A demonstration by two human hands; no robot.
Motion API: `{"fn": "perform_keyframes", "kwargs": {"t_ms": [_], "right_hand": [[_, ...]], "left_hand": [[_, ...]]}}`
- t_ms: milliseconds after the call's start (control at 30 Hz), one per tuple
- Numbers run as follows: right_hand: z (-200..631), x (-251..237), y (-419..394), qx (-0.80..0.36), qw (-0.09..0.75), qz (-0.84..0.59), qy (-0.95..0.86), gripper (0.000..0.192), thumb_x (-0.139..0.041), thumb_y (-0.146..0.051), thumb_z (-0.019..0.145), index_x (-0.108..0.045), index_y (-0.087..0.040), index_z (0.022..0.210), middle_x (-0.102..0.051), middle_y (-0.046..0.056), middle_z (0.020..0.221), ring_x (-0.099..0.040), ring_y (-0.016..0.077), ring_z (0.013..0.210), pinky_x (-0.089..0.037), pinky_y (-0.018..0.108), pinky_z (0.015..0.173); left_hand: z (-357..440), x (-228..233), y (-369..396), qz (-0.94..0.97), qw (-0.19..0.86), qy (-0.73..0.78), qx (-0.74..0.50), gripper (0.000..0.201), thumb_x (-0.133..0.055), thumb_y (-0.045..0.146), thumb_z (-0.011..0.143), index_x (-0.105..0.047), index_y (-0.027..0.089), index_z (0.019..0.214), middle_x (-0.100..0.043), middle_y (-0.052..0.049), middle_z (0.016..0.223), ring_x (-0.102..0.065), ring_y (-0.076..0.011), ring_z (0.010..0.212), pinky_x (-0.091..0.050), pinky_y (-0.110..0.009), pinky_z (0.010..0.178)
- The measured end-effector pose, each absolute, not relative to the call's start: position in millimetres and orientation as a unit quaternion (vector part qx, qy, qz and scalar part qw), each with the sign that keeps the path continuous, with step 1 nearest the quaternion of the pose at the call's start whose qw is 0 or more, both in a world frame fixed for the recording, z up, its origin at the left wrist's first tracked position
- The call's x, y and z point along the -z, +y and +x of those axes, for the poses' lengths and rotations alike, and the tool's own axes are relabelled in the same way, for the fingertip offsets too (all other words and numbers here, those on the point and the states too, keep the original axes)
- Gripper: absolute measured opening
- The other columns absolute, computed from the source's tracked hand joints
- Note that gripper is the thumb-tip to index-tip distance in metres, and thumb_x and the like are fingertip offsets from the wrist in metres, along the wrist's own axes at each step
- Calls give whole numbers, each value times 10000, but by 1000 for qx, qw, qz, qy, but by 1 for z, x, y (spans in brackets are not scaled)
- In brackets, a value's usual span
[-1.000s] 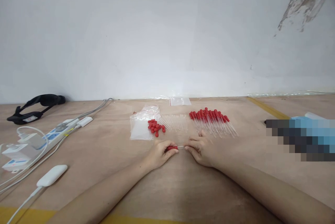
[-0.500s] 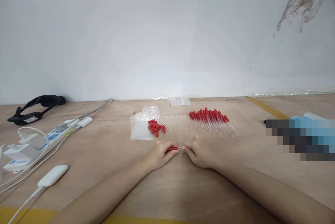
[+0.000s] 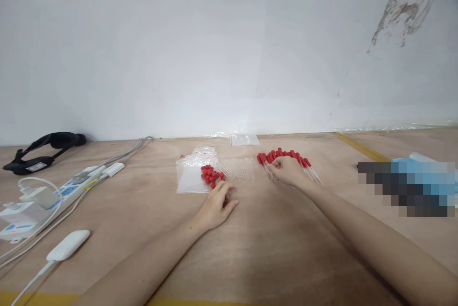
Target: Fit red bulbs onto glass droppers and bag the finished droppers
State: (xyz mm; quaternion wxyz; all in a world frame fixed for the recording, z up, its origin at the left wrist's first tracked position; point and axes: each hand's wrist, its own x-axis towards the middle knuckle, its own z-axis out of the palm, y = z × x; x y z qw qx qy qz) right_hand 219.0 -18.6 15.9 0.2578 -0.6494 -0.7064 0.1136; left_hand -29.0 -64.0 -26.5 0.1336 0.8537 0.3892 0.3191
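My left hand [image 3: 217,205] is open above the table, its fingers apart and nothing in them. Its fingertips are close to a small pile of loose red rubber bulbs [image 3: 210,175]. My right hand [image 3: 287,170] is closed in a pinch over a row of red-bulbed droppers [image 3: 307,163], and seems to grip one dropper there. The hand covers part of that row, so the held piece is mostly hidden. Between the hands lies a row of thin clear tubes [image 3: 238,168] without bulbs.
Clear plastic bags [image 3: 189,177] lie left of and under the bulbs; another small bag [image 3: 244,140] is by the wall. At left are a power strip [image 3: 67,189] with cables, a white adapter [image 3: 67,245] and a black strap [image 3: 45,153]. A blurred-out blue item [image 3: 425,172] lies at right.
My left hand has let go of the red bulb and moved slightly left, opening toward the bulb pile. My right hand has moved forward and right, to the row of droppers.
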Motion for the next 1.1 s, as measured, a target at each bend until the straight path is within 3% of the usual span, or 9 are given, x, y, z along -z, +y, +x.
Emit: {"fn": "perform_keyframes", "kwargs": {"t_ms": [100, 200, 433, 733, 933, 1100], "right_hand": [[219, -11, 4, -35, 238, -724, -647, 342, -396, -356, 768, -543, -184, 511, -589, 42, 566, -548, 169, 566, -325, 244, 493], [215, -2, 15, -20, 213, -751, -625, 308, -403, -365, 763, -611, -178, 633, -631, 74, 690, -582, 194, 672, -359, 255, 541], [201, -1, 11, 50, 171, -723, -668, 436, -364, -478, 794, -644, -145, 765, -643, 126, 777, -592, 252, 805, -389, 356, 713], [158, -5, 30, -102, 125, -733, -661, 350, -522, -322, 702, -615, -114, 967, -611, 172, 1002, -583, 277, 893, -437, 338, 677], [158, -5, 46, -169, 105, -727, -658, 318, -585, -264, 624, -638, -120, 902, -630, 167, 940, -604, 276, 838, -449, 335, 650], [165, -7, 42, -168, 142, -709, -670, 266, -542, -267, 663, -624, -141, 882, -634, 129, 897, -602, 239, 799, -429, 278, 590]], "left_hand": [[-29, 25, -64, 856, 143, 386, -312, 199, -493, 226, 803, -499, 193, 999, -464, -29, 853, -498, -131, 702, -441, -261, 634], [-29, 25, -64, 858, 149, 385, -307, 176, -490, 233, 805, -519, 181, 970, -475, -34, 859, -504, -127, 701, -443, -254, 637], [-28, 26, -62, 863, 143, 380, -300, 130, -485, 223, 804, -541, 164, 906, -501, -44, 865, -501, -125, 690, -432, -250, 637], [-27, 27, -63, 858, 133, 398, -295, 159, -509, 231, 792, -539, 164, 933, -509, -38, 815, -492, -135, 680, -425, -250, 615], [-35, 14, -49, 833, -26, 437, -339, 113, -485, 212, 806, -560, 159, 872, -529, -59, 853, -474, -187, 841, -391, -318, 760], [-42, -8, -31, 829, -159, 480, -239, 146, -496, 254, 805, -594, 190, 891, -538, -66, 919, -442, -223, 876, -343, -347, 735]]}}
